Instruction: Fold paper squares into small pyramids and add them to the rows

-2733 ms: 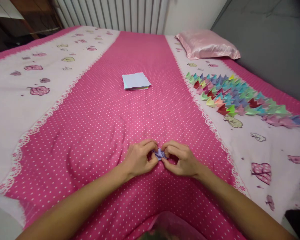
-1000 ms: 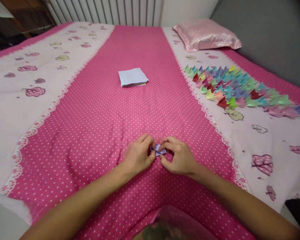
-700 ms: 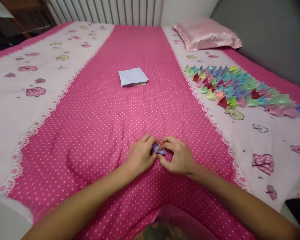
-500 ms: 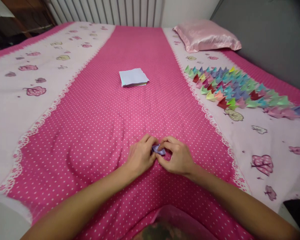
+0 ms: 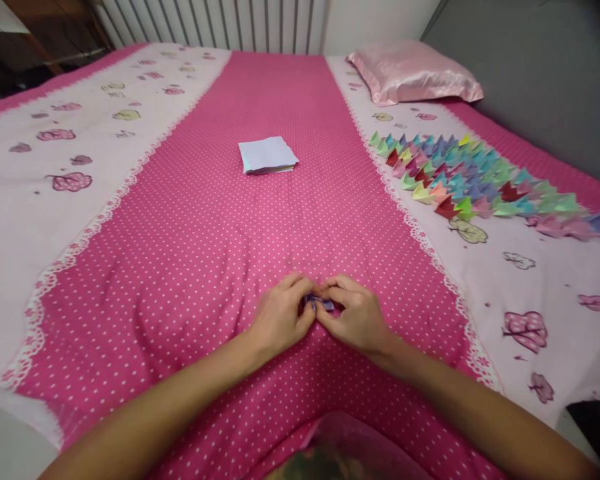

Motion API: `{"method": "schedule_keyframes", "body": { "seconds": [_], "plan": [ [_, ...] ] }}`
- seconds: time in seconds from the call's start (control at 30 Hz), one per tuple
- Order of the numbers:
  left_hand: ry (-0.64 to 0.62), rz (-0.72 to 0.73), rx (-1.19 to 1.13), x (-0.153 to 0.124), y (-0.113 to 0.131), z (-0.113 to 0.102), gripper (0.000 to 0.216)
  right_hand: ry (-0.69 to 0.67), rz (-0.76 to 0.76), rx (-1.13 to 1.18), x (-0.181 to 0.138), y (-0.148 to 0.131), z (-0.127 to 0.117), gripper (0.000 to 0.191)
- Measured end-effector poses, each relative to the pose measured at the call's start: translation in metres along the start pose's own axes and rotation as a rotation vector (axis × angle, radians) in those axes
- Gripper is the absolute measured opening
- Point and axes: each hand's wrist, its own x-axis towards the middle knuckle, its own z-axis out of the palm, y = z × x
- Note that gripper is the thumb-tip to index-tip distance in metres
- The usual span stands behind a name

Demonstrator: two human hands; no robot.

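Close in front of me, my left hand (image 5: pixel 285 307) and my right hand (image 5: pixel 355 313) meet over a small folded piece of purple paper (image 5: pixel 327 305). Thumbs and fingertips of both hands pinch it from either side. Most of the paper is covered by the fingers, so its exact folded shape cannot be made out. It is held just above or on the pink dotted bedspread (image 5: pixel 220 267).
A stack of paper sheets (image 5: pixel 269 155), pale blue on top, lies further up the bed. Many-coloured folded paper boats (image 5: pixel 473 193) stand in rows at the right. Behind them rests a pink satin pillow (image 5: pixel 415 70). A black object (image 5: pixel 597 427) sits at the lower right edge.
My fingers have closed in over the purple paper, and less of its surface shows. Both hands stay in nearly the same place; the other things have not moved.
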Motion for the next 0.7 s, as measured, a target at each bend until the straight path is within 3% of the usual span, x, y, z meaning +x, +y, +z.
{"method": "schedule_keyframes", "body": {
  "seconds": [0.13, 0.23, 0.47, 0.7],
  "plan": [
    [0.105, 0.035, 0.161, -0.003, 0.002, 0.003, 0.012, 0.029, -0.131, -0.146, 0.007, -0.006, -0.009, 0.013],
    [0.208, 0.015, 0.207, -0.002, 0.002, 0.002, 0.013, -0.023, -0.179, -0.185, 0.015, -0.006, -0.013, 0.016],
    [0.198, -0.110, 0.076, 0.007, 0.002, -0.004, 0.011, -0.083, 0.045, -0.006, 0.019, -0.003, -0.007, 0.016],
    [0.182, -0.169, 0.002, 0.010, 0.003, -0.004, 0.009, -0.056, 0.120, 0.008, 0.016, -0.005, -0.008, 0.010]
  ]
}}
